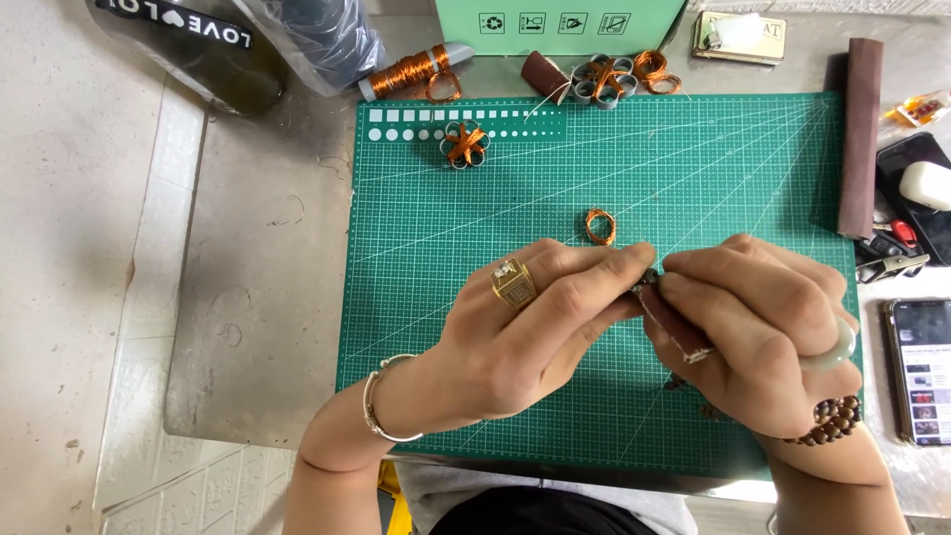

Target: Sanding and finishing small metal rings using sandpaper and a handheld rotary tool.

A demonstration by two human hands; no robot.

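Over the green cutting mat [693, 168] my left hand [525, 327] pinches a small dark piece [649, 278] between thumb and fingertips. My right hand [763, 337] holds a folded strip of dark brown sandpaper [674, 327] pressed against that piece. The piece is mostly hidden by my fingers. A small coil of copper wire [599, 227] lies on the mat just above my hands.
A copper wire spool [411, 71] and wire-wrapped ring clusters [464, 145] [604, 79] lie near the mat's top edge, by a green box [555, 25]. A rolled sandpaper strip [860, 134], pliers [892, 263] and a phone [921, 372] sit right.
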